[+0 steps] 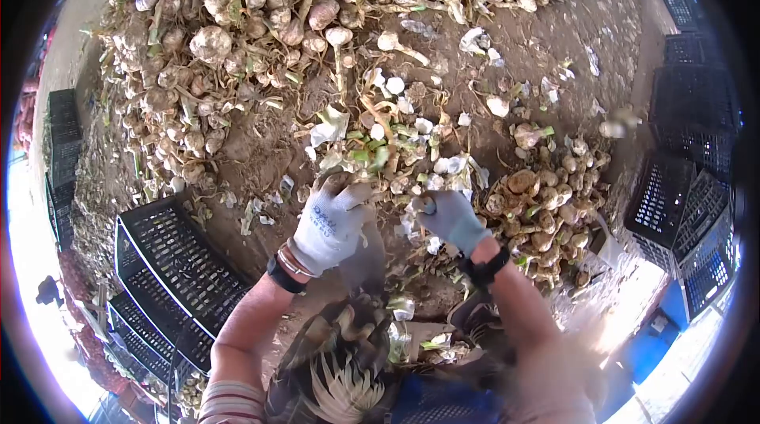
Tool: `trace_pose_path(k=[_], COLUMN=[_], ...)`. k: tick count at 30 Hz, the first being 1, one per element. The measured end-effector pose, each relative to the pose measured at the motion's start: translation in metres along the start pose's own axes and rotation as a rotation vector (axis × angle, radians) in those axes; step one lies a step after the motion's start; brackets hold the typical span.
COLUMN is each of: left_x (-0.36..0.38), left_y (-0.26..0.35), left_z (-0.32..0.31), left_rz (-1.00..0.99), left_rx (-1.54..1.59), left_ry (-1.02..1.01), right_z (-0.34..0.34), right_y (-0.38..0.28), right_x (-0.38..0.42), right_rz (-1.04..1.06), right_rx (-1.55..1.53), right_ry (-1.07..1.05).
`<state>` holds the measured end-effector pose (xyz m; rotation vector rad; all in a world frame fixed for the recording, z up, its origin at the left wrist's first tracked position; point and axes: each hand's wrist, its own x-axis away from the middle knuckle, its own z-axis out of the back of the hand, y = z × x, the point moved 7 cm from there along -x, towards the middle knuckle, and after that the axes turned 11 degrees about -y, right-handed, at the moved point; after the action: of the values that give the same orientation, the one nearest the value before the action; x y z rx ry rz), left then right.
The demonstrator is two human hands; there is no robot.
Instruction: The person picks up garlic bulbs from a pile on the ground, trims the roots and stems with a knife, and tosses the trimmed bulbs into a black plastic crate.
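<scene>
My left hand (331,222), in a pale printed work glove, has its fingers curled at the middle of the view, over stalk trimmings (372,156). To its right, my right hand (451,220), also gloved, is closed with its fingertips pointing left; what it holds, if anything, is too small to name. A gap separates the two hands. Above them lies a large heap of garlic bulbs (253,20) with roots and stalks. A smaller pile of trimmed garlic (546,210) sits right of my right hand.
Black slatted crates (178,266) stand at the lower left. More dark crates (697,123) line the right edge, near a blue container (653,341). A blue crate (443,402) is at the bottom by my legs. Peelings and loose bulbs litter the dirt floor.
</scene>
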<state>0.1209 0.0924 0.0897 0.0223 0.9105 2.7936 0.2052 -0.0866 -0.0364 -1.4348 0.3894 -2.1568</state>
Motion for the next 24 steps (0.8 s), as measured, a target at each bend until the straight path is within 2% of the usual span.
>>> trace_pose_path(k=[2,3,4,5,6,7,8,9,10,12,13,14,16,17,18,19,20,22,23,24], left_x=[0.007,-0.006,-0.034,-0.059,-0.072,-0.082,-0.078,-0.069,-0.057,-0.044,-0.040,-0.030,-0.024,-0.020,-0.023,-0.027,-0.025,-0.032,-0.029,-0.025], left_y=[-0.013,-0.002,0.027,0.059,0.082,0.065,0.045,0.017,-0.006,-0.038,-0.045,-0.054,-0.064,-0.073,-0.079,-0.078,-0.078,-0.083,-0.082,-0.077], left_z=[-0.062,-0.063,-0.048,-0.033,-0.022,-0.014,-0.019,-0.030,-0.044,-0.054,-0.051,-0.055,-0.047,-0.056,-0.070,-0.073,-0.070,-0.052,-0.047,-0.043], left_rz=[0.317,0.329,0.139,-0.048,-0.239,-0.175,-0.110,0.035,0.201,0.332,0.454,0.687,0.700,0.705,0.506,0.279,0.281,0.126,0.373,0.747], left_rx=[1.012,1.005,0.837,0.673,0.511,0.832,0.989,1.298,1.600,2.055,2.143,2.086,1.650,1.646,1.957,2.254,2.255,2.255,2.133,2.192], left_ry=[-0.123,-0.124,-0.112,-0.104,-0.101,-0.079,-0.005,0.013,0.027,0.436,0.626,0.663,0.639,0.644,0.617,0.573,0.571,0.577,0.611,0.870], right_z=[-0.023,-0.027,-0.018,-0.021,-0.024,-0.031,-0.039,-0.027,-0.012,0.004,0.009,0.018,0.028,0.033,0.038,0.030,-0.007,-0.088,-0.069,-0.046], right_y=[0.003,-0.012,-0.021,-0.025,-0.013,-0.002,0.009,0.032,0.033,0.018,0.009,-0.004,-0.029,-0.044,-0.052,-0.050,-0.025,0.022,0.009,0.006], right_x=[0.007,0.009,0.018,0.020,0.018,0.018,0.015,0.007,0.013,0.011,0.011,0.011,0.012,0.013,0.012,0.003,-0.027,-0.057,-0.047,-0.025], right_rz=[0.037,0.390,0.745,0.744,0.644,0.517,0.374,0.384,0.006,0.111,0.106,0.156,0.205,0.230,0.257,0.211,0.131,0.387,0.392,0.119], right_rx=[-0.048,-0.373,-0.692,-0.692,-1.113,-1.529,-1.934,-1.266,-0.995,-1.159,-1.168,-1.063,-0.960,-0.844,-0.725,-0.636,-0.476,0.364,0.369,-0.182], right_ry=[-0.032,0.149,0.334,0.331,0.315,0.296,0.267,0.404,0.295,0.291,0.287,0.304,0.312,0.317,0.324,0.221,0.122,0.279,0.275,0.064])
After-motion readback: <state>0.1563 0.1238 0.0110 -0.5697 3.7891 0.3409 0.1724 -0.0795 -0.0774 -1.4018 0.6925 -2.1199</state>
